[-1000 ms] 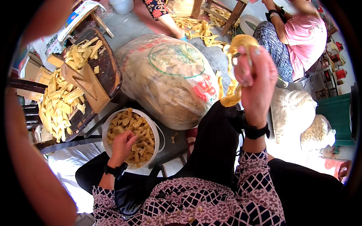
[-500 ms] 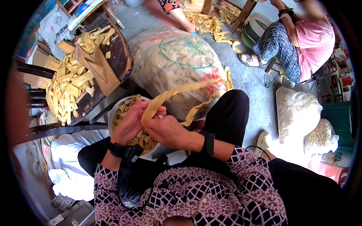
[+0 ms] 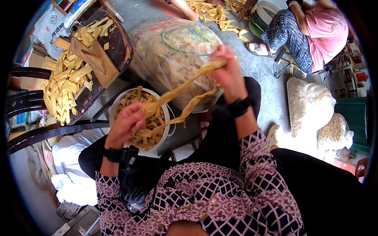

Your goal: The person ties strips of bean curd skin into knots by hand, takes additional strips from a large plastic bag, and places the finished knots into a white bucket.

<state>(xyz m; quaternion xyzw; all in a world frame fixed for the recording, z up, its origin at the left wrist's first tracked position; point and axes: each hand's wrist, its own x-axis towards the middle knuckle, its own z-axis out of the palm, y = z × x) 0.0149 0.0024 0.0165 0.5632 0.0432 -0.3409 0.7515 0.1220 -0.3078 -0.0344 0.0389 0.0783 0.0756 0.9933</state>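
Observation:
A long yellow strip (image 3: 182, 84), twisted and dried-looking, stretches slantwise between my two hands. My left hand (image 3: 128, 122) is closed on its lower end, above a white bucket (image 3: 113, 112) holding short yellow-brown pieces (image 3: 136, 97). Up and to the right, my right hand (image 3: 229, 74), smeared by motion, grips the other end in front of a big clear plastic sack (image 3: 173, 59). A thinner strand (image 3: 193, 103) hangs below the strip and reaches down over the bucket; whether it is joined to the strip I cannot tell.
At the left, a dark wooden bench (image 3: 118, 43) bears a wooden block (image 3: 94, 63) and a heap of cut yellow pieces (image 3: 65, 90). More strips (image 3: 218, 17) lie on the far floor. A person in pink (image 3: 323, 35) sits at the right, near filled sacks (image 3: 309, 106).
My hands have drawn apart: the right moved up and right with one end of the strip, the left slightly down and left. The bucket and its pieces show more fully.

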